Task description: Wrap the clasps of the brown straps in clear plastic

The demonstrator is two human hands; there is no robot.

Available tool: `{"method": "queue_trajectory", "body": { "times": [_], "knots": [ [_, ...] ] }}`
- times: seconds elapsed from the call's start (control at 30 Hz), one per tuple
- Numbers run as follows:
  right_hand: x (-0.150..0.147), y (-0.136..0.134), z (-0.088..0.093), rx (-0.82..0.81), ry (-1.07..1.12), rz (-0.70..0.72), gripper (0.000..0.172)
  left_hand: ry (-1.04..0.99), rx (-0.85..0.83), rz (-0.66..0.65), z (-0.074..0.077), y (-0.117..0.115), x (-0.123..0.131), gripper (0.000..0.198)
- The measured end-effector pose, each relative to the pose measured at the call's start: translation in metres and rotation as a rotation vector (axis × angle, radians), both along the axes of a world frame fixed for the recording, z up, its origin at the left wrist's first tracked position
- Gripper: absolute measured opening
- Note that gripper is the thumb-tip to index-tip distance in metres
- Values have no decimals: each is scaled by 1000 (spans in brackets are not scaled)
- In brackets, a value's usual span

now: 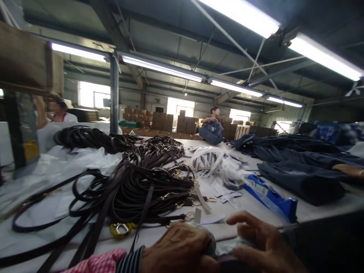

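Note:
My left hand (173,246) and my right hand (256,237) are at the bottom edge of the head view, close together over the white table (216,231). Both curl around a shiny plastic packet (229,246), which is partly hidden by my fingers. A dark object (321,239) fills the lower right corner, beside my right hand. Just beyond my hands lies a large tangle of dark leather straps with metal clasps (148,189). A yellow-and-metal ring (121,229) sits near my left hand.
A white roll of tape (206,161) and a blue dispenser (273,197) lie on the table, with navy fabric bags (298,170) to the right. A wooden beam (25,60) juts in at upper left. Co-workers (212,129) and stacked cardboard boxes (167,121) stand beyond.

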State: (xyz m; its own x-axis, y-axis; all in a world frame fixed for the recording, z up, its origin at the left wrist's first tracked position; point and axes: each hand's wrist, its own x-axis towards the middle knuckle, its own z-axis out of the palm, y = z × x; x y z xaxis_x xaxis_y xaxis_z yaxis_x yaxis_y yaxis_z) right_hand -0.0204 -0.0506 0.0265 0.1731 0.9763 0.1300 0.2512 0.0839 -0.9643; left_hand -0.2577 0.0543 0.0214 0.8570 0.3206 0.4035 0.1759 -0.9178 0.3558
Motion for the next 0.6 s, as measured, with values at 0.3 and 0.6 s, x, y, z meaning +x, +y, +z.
{"method": "queue_trajectory", "body": {
  "times": [0.3, 0.6],
  "knots": [
    [-74, 77, 11, 518, -201, -125, 39, -617, -1265, -64, 64, 20, -3, 39],
    [-111, 98, -10, 372, -63, -59, 52, -928, -833, -108, 133, 50, 17, 24]
  ]
}}
